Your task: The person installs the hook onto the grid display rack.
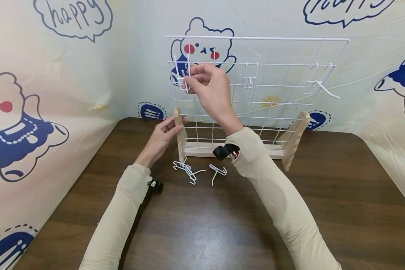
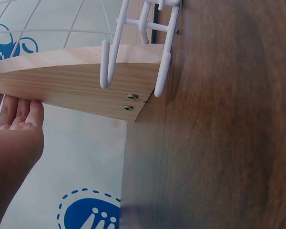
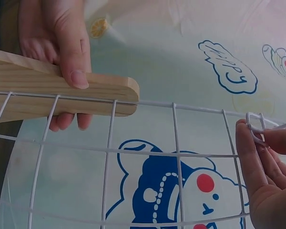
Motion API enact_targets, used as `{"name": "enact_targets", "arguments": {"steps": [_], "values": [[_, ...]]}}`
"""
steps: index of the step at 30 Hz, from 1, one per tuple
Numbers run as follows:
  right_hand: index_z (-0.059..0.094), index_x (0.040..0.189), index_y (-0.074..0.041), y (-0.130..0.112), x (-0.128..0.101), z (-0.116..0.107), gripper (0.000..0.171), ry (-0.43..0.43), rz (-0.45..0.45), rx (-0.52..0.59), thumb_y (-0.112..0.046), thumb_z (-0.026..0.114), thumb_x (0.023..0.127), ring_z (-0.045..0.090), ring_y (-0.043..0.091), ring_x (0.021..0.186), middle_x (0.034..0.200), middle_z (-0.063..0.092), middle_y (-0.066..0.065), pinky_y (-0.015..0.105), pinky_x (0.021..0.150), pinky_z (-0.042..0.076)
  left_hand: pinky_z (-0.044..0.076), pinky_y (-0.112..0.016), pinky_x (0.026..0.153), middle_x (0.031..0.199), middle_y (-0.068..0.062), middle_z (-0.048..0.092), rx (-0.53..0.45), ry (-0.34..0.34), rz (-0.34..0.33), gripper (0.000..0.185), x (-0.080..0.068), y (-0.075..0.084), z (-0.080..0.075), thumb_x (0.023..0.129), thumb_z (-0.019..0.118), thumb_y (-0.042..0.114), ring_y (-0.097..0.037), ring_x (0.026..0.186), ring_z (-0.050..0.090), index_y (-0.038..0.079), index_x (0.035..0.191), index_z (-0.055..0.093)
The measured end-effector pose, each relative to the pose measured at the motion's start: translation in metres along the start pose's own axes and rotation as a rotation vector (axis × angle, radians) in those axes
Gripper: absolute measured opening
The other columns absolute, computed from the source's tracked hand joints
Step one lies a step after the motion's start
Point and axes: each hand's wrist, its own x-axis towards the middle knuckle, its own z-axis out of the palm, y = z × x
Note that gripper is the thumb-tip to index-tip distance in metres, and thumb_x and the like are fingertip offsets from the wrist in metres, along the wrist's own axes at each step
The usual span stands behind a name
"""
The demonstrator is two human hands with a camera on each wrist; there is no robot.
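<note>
My left hand (image 1: 158, 140) grips the wooden upright (image 1: 181, 140) at the left end of the white wire grid rack (image 1: 256, 38), thumb on one face and fingers round the other in the right wrist view. At the grid's upper left, my right hand (image 1: 214, 92) pinches a white wire hook (image 3: 255, 128) between thumb and fingers, right at the grid's edge wires. Two similar pieces hang on the grid: a middle hook (image 1: 250, 81) and a right hook (image 1: 327, 90) whose prong sticks out forward.
On the brown table (image 1: 202, 232), a small pile of white hooks (image 1: 188, 171) lies by the left upright's foot, with a single hook (image 1: 218, 170) to its right. A second wooden upright (image 1: 295, 140) supports the grid's right end. Printed cloth (image 1: 135, 67) hangs behind.
</note>
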Motion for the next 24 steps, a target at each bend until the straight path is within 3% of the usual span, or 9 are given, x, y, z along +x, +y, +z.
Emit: {"name": "enact_targets", "arguments": {"steps": [8,17,24], "values": [[0.068,0.109,0.003,-0.001,0.003,0.003,0.021,0.018,0.0,0.052,-0.008,0.072,0.091,0.072,0.021,0.08,0.097,0.074,0.014,0.025,0.074,0.058,0.029,-0.05,0.115,0.14,-0.015,0.055,-0.001,0.003,0.0,0.047,0.0,0.0,-0.001,0.099,0.064,0.023,-0.022,0.132,0.048,0.012,0.143,0.052],[0.069,0.103,0.002,0.001,-0.001,0.004,0.015,0.019,0.057,-0.008,-0.01,0.071,0.093,0.072,0.018,0.075,0.092,0.074,0.011,0.024,0.073,0.057,0.027,-0.051,0.116,0.141,-0.018,0.053,-0.009,0.0,0.016,0.046,0.0,0.002,-0.001,0.1,0.063,0.021,-0.024,0.132,0.048,0.011,0.143,0.052],[0.07,0.103,0.002,0.012,-0.008,0.004,0.016,-0.005,0.047,-0.009,-0.011,0.069,0.094,0.073,0.019,0.074,0.091,0.074,0.013,0.025,0.072,0.058,0.027,-0.051,0.116,0.141,-0.02,0.052,-0.026,0.001,0.016,0.044,0.001,-0.002,0.0,0.1,0.062,0.018,-0.033,0.136,0.043,0.011,0.143,0.053]]}}
